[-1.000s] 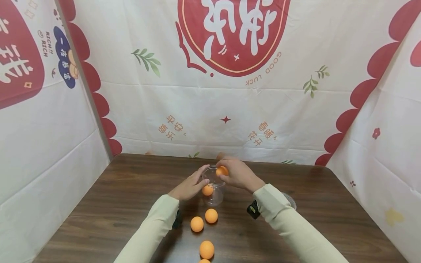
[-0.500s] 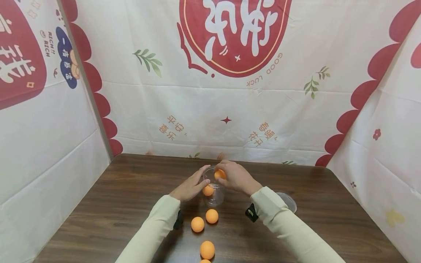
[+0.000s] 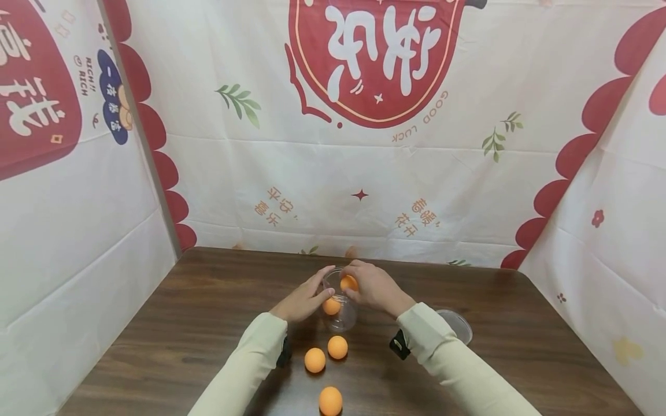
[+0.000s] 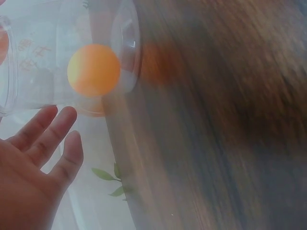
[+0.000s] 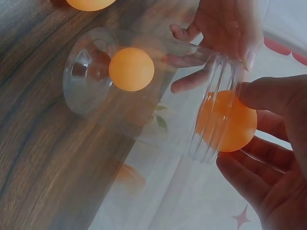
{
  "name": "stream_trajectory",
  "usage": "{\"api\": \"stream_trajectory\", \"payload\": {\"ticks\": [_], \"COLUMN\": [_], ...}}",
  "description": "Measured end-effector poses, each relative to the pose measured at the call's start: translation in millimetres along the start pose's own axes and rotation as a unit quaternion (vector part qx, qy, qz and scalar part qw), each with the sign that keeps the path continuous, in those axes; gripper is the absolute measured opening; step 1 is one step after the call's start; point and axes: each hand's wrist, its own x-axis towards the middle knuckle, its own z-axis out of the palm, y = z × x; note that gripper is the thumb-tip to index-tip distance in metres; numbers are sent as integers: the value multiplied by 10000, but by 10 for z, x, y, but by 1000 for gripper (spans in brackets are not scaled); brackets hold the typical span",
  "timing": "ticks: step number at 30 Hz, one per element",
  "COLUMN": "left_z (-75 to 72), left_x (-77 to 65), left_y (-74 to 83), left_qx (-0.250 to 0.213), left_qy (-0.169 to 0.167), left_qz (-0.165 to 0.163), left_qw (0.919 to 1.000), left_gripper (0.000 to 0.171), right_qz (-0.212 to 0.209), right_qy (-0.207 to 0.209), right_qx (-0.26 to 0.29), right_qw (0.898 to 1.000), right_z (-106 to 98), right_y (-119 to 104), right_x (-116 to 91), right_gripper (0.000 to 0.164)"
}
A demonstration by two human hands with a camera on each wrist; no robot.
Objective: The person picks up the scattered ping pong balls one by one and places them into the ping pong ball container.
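- Pinching an orange ping-pong ball (image 3: 349,283), the right hand (image 3: 378,286) has it at the mouth of the clear plastic jar (image 3: 344,318).
- Left hand (image 3: 303,299) alongside, fingers relaxed; a knock could tip the jar.
- Released off-centre, the ball might bounce away.
- A stray sleeve (image 3: 468,367) could roll loose balls (image 3: 314,360).

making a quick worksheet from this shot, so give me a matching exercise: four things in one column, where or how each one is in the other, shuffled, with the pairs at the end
Column one
1. left hand
2. clear lid
3. right hand
4. clear jar

Column two
A. grips an orange ball at the jar's mouth
B. has another ball inside
C. beside the jar, holding no ball
D. on the table beside the right sleeve

Pairs: 1-C, 2-D, 3-A, 4-B
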Motion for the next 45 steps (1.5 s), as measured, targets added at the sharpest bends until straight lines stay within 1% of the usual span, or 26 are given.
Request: {"api": "stream_trajectory", "payload": {"ticks": [6, 10, 17, 21, 28, 32, 39, 43, 45], "left_z": [8, 13, 47, 51, 34, 30, 29, 27, 24], "left_x": [-5, -6, -13, -17, -2, 4, -3, -10, -15], "left_y": [13, 22, 41, 54, 56, 50, 50, 38, 32], "left_qx": [18, 58, 108, 98, 73, 102, 65, 41, 122], "left_qy": [52, 68, 31, 40, 30, 60, 96, 151, 224], "left_qz": [-30, -25, 77, 91, 35, 62, 92, 250, 390], "left_qw": [10000, 10000, 9999, 9999, 10000, 9999, 9999, 9996, 9989], "left_gripper": [55, 55, 58, 57, 55, 55, 56, 58, 57], "right_qz": [8, -66, -188, -237, -135, -82, -184, -227, -228], "right_qy": [24, 61, 59, 98, 107, 114, 198, 209, 185], "right_qx": [25, -32, -228, -189, -218, -180, -210, -189, -130], "right_qw": [10000, 10000, 9995, 9995, 9996, 9997, 9994, 9993, 9995], "right_z": [-10, -22, 0, -1, -59, -97, -154, -187, -199], "right_y": [8, 16, 49, 57, 54, 56, 61, 52, 43], "right_x": [-28, -38, -87, -96, -101, -109, -157, -197, -222], "right_gripper": [26, 27, 29, 30, 28, 27, 28, 28, 29]}}
